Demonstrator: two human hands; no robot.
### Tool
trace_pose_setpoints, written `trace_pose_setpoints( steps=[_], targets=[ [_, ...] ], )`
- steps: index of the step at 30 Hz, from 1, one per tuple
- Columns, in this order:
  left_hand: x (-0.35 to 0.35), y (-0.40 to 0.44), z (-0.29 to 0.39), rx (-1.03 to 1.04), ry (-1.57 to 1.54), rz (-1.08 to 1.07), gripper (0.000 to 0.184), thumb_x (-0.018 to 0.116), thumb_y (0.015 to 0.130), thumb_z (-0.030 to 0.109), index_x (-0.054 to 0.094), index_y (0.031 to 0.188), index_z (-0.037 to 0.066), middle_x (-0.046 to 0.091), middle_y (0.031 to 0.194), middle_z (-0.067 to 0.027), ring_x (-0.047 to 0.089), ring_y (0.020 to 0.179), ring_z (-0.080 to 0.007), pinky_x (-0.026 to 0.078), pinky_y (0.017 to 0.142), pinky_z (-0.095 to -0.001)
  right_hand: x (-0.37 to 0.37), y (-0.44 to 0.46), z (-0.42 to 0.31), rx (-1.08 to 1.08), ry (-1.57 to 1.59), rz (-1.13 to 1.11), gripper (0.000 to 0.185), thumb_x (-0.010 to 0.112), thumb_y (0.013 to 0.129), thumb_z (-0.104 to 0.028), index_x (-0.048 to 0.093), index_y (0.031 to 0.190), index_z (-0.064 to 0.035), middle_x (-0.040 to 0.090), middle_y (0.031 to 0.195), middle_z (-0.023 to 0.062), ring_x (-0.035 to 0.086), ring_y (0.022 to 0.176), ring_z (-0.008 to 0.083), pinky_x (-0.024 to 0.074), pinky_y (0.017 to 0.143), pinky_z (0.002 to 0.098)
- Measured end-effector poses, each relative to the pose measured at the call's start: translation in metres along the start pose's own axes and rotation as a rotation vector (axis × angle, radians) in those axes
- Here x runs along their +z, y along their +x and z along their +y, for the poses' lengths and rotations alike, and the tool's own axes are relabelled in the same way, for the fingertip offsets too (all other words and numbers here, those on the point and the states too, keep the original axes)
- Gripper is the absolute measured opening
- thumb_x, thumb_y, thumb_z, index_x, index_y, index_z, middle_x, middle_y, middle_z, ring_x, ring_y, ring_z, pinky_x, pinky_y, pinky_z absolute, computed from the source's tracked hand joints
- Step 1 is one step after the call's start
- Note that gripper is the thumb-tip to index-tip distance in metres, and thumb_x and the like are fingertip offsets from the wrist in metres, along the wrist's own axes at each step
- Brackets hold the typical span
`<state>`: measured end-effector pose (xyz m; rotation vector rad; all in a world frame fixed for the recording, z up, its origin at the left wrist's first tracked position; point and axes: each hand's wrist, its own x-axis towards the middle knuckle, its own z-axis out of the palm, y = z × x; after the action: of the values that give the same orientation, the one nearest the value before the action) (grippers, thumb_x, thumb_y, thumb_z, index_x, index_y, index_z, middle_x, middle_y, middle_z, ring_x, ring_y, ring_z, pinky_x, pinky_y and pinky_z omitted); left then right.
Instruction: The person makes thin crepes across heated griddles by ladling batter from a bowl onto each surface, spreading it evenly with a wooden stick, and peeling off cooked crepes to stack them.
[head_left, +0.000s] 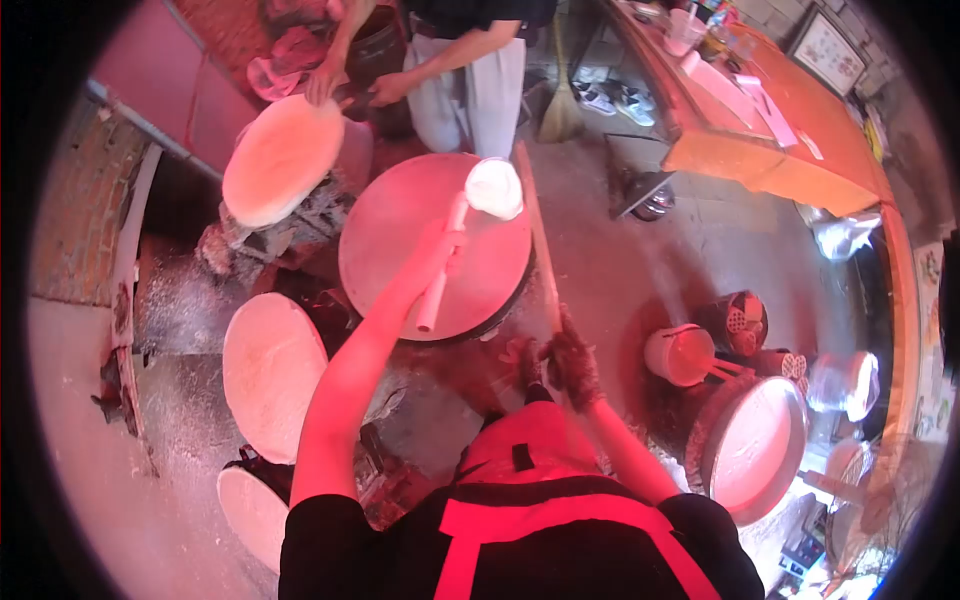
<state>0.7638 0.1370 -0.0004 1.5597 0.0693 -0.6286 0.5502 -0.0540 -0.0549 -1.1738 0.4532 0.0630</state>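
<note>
From my seat, the left hand (pixel 445 250) is closed round the pale handle of a ladle (pixel 494 188), whose bowl, white inside, sits at one o'clock on the big round griddle (pixel 415 240), right by the rim. A tilt there could send any white load over the edge (I can't tell whether the bowl touches the surface). The right hand (pixel 574 365) looks wrapped round the near end of a long stick (pixel 541 245), which runs close past the griddle's three o'clock side; a careless swing could knock the ladle or rim. At the griddle's ten o'clock, a co-worker's hand (pixel 320 85) is on a round, pale sheet (pixel 283 160). It overhangs unevenly, I'd judge, so a slack grip might let it slide or fold.
</note>
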Motion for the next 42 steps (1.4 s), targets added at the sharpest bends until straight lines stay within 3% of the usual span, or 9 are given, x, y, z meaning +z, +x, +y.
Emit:
trace_pose_setpoints(
  steps=[4,7,14,19,23,26,33,37,42],
  targets=[
    [-0.007,0.042,-0.024,0.356,0.564,0.370,0.015,0.048,0.073,0.002,0.050,0.088,0.000,0.053,0.073,-0.0140,0.056,0.067,-0.0280,0.043,0.058,-0.0373,0.008,0.020,0.040,-0.064,-0.009,0.111,0.046,0.054,0.085,-0.016,0.045,0.130,-0.0197,0.059,0.080,0.0072,0.058,0.071,0.0130,0.0476,0.063,0.0298],
    [-0.015,0.044,-0.023,0.529,0.582,0.525,0.021,0.046,0.069,-0.003,0.051,0.089,-0.001,0.055,0.080,-0.0175,0.057,0.079,-0.0327,0.044,0.066,-0.0401,0.016,0.016,0.021,-0.131,-1.084,0.231,0.048,0.056,0.084,-0.019,0.044,0.130,-0.0234,0.060,0.084,0.0106,0.055,0.068,0.0129,0.0478,0.064,0.0310],
    [-0.056,-0.014,0.007,0.613,1.041,0.842,0.021,0.049,0.068,0.000,0.055,0.088,0.001,0.054,0.085,-0.0171,0.053,0.081,-0.0375,0.043,0.068,-0.0429,0.065,0.062,0.030,-0.249,-0.605,0.019,0.046,0.051,0.086,-0.025,0.041,0.131,-0.0162,0.056,0.113,0.0158,0.058,0.093,0.0320,0.0452,0.080,0.0414],
    [-0.077,-0.067,-0.002,0.537,0.753,0.845,0.019,0.055,0.069,0.007,0.057,0.086,0.001,0.054,0.080,-0.0168,0.054,0.078,-0.0372,0.043,0.067,-0.0423,0.046,0.069,0.040,-0.632,-0.834,-0.083,0.042,0.052,0.088,-0.029,0.047,0.127,-0.0134,0.054,0.120,0.0120,0.053,0.105,0.0202,0.0429,0.085,0.0338],
    [-0.091,-0.115,-0.053,0.410,0.348,0.723,0.017,0.058,0.077,0.011,0.058,0.091,0.001,0.053,0.064,-0.0074,0.052,0.054,-0.0181,0.041,0.048,-0.0301,0.054,0.033,0.049,-0.134,-0.384,0.209,0.046,0.052,0.088,-0.032,0.046,0.128,-0.0111,0.055,0.118,0.0146,0.053,0.106,0.0196,0.0425,0.085,0.0317],
    [-0.077,-0.169,-0.076,0.180,-0.095,0.536,0.017,0.055,0.084,0.010,0.057,0.099,0.002,0.050,0.061,0.0004,0.043,0.041,-0.0065,0.033,0.036,-0.0191,0.085,0.064,0.077,-0.484,-0.453,0.205,0.046,0.055,0.087,-0.028,0.045,0.128,-0.0112,0.060,0.099,0.0092,0.053,0.075,0.0139,0.0441,0.063,0.0296],
    [-0.033,-0.260,-0.093,0.084,-0.790,0.577,0.010,0.052,0.089,0.014,0.047,0.085,0.006,0.036,0.058,0.0042,0.032,0.039,-0.0037,0.024,0.032,-0.0190,0.149,0.154,0.056,-0.550,-0.539,0.017,0.049,0.056,0.085,-0.030,0.045,0.129,-0.0109,0.059,0.080,0.0062,0.052,0.057,0.0144,0.0425,0.049,0.0299],
    [-0.062,-0.275,-0.146,-0.043,-1.540,0.193,0.013,0.049,0.091,0.015,0.046,0.080,0.007,0.035,0.056,0.0048,0.030,0.038,-0.0032,0.022,0.030,-0.0179,0.123,0.099,-0.012,0.012,-0.384,-0.039,0.046,0.060,0.084,-0.027,0.050,0.124,-0.0060,0.062,0.096,0.0040,0.055,0.072,0.0101,0.0446,0.060,0.0248],
    [-0.068,-0.294,-0.157,-0.063,-1.559,0.308,0.011,0.049,0.090,0.012,0.046,0.081,0.007,0.035,0.057,0.0050,0.029,0.039,-0.0038,0.023,0.031,-0.0178,0.079,0.084,0.023,-0.130,-0.419,0.049,0.048,0.061,0.083,-0.029,0.049,0.125,-0.0070,0.061,0.097,0.0028,0.053,0.074,0.0070,0.0439,0.060,0.0220]
  ],
)
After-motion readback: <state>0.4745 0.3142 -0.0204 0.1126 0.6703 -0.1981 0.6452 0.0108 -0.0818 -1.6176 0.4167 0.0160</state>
